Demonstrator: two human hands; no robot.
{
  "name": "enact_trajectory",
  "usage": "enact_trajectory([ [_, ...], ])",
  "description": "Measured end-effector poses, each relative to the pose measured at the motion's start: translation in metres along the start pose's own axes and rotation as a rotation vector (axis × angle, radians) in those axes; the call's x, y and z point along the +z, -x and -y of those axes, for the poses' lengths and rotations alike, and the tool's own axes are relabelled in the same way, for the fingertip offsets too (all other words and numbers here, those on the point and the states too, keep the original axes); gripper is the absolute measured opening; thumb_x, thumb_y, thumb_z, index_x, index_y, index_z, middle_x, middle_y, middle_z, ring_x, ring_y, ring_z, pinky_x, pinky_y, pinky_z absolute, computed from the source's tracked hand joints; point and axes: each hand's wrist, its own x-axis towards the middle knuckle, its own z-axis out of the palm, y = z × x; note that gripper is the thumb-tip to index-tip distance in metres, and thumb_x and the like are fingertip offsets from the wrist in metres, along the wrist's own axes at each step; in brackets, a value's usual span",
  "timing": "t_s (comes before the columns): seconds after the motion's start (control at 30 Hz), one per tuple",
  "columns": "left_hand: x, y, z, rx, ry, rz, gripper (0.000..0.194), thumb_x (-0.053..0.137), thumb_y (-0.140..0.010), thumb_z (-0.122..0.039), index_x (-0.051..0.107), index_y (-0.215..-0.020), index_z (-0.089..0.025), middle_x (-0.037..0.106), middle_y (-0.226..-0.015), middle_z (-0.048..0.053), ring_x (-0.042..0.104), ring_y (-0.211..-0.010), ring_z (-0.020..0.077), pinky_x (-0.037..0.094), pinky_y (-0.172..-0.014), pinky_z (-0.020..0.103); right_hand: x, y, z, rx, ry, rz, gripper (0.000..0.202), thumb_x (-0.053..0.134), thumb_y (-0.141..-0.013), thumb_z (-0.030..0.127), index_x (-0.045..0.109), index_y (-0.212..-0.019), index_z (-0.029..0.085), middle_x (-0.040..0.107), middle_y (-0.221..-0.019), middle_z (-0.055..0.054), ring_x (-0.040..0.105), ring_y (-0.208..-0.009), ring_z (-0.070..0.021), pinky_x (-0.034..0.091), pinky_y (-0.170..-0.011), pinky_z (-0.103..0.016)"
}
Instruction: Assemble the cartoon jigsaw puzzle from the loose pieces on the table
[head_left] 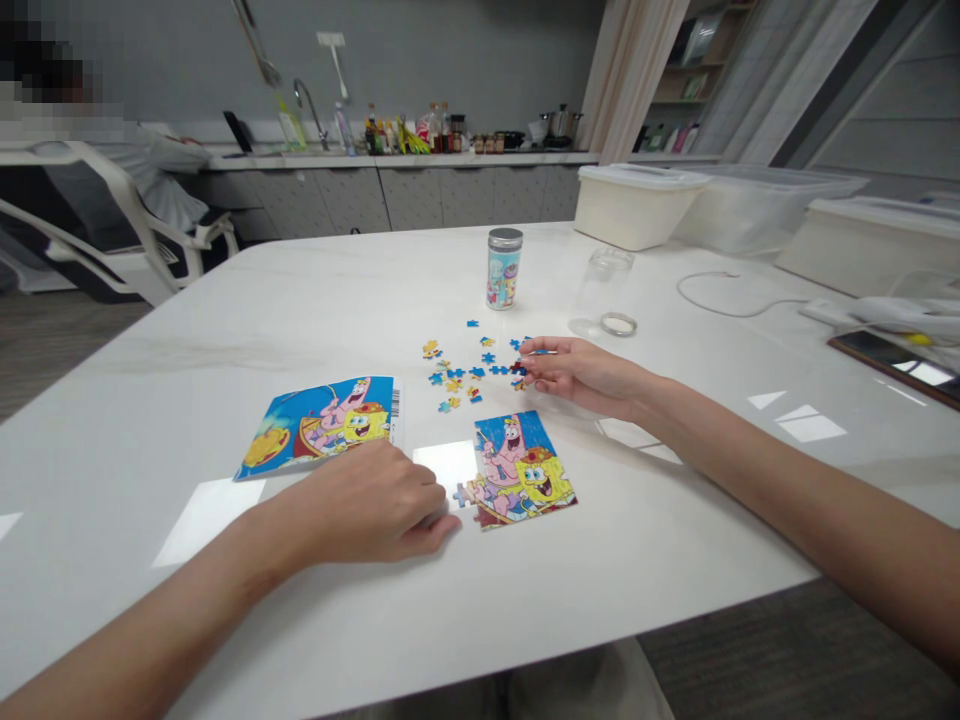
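Observation:
A partly joined jigsaw puzzle (525, 470) with a pink starfish and a yellow sponge character lies flat on the table near me. My left hand (382, 505) rests in a loose fist just left of it, thumb pointing toward its lower left edge; the curled fingertips are hidden underneath. Beyond the puzzle, several loose jigsaw pieces (455, 384) are scattered. At their right side, my right hand (574, 375) has its thumb and fingertips at a dark red jigsaw piece (517, 368). A folded picture card (322, 420) showing the same characters lies behind my left hand.
A cartoon-printed tin (503, 275) with a grey lid stands behind the pieces. To its right are a clear jar (606, 285) and a round lid (618, 324). Storage boxes (637, 210), a white cable (720, 312) and a tablet (900, 360) lie farther right. A person (150, 180) sits at far left.

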Motion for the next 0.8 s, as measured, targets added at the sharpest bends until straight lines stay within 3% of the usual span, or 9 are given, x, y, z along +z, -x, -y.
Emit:
enact_trajectory([
  [0.23, 0.0001, 0.0006, 0.0003, -0.011, 0.004, 0.009, 0.036, 0.047, -0.088, -0.03, 0.052, -0.054, -0.018, 0.054, -0.045, -0.002, 0.042, -0.038, 0.0096, 0.018, -0.045, 0.03, 0.0007, 0.0009, -0.0001, 0.022, -0.005, 0.001, 0.021, 0.073, -0.074, 0.017, 0.058, -0.088, 0.019, 0.065, -0.088, -0.003, 0.064, -0.074, -0.0111, 0.054, -0.066, -0.022],
  [0.43, 0.0006, 0.001, 0.0006, -0.012, 0.012, -0.003, 0.038, 0.045, -0.089, -0.029, 0.052, -0.054, -0.018, 0.052, -0.045, -0.002, 0.041, -0.038, 0.0096, 0.02, -0.044, 0.031, -0.0006, 0.0017, -0.0004, 0.007, 0.022, 0.061, 0.028, 0.075, -0.068, 0.009, 0.059, -0.088, 0.019, 0.063, -0.082, -0.001, 0.064, -0.078, -0.0136, 0.053, -0.068, -0.024],
  [0.63, 0.0016, 0.0007, 0.0005, -0.008, 0.036, -0.047, 0.04, 0.042, -0.091, -0.03, 0.052, -0.054, -0.018, 0.051, -0.045, -0.003, 0.039, -0.039, 0.0093, 0.023, -0.044, 0.031, 0.0013, 0.0045, 0.0046, -0.043, -0.004, 0.051, 0.026, 0.073, -0.065, 0.004, 0.059, -0.083, 0.018, 0.062, -0.087, -0.002, 0.063, -0.085, -0.0122, 0.05, -0.084, -0.025],
  [0.8, 0.0003, 0.0005, -0.0004, -0.01, 0.019, -0.026, 0.039, 0.044, -0.09, -0.03, 0.051, -0.054, -0.018, 0.053, -0.045, -0.002, 0.04, -0.038, 0.0092, 0.021, -0.045, 0.031, 0.0019, 0.0045, 0.004, -0.033, -0.023, 0.015, 0.032, 0.072, -0.062, 0.0, 0.059, -0.085, 0.018, 0.062, -0.087, -0.002, 0.064, -0.084, -0.0128, 0.051, -0.087, -0.027],
])
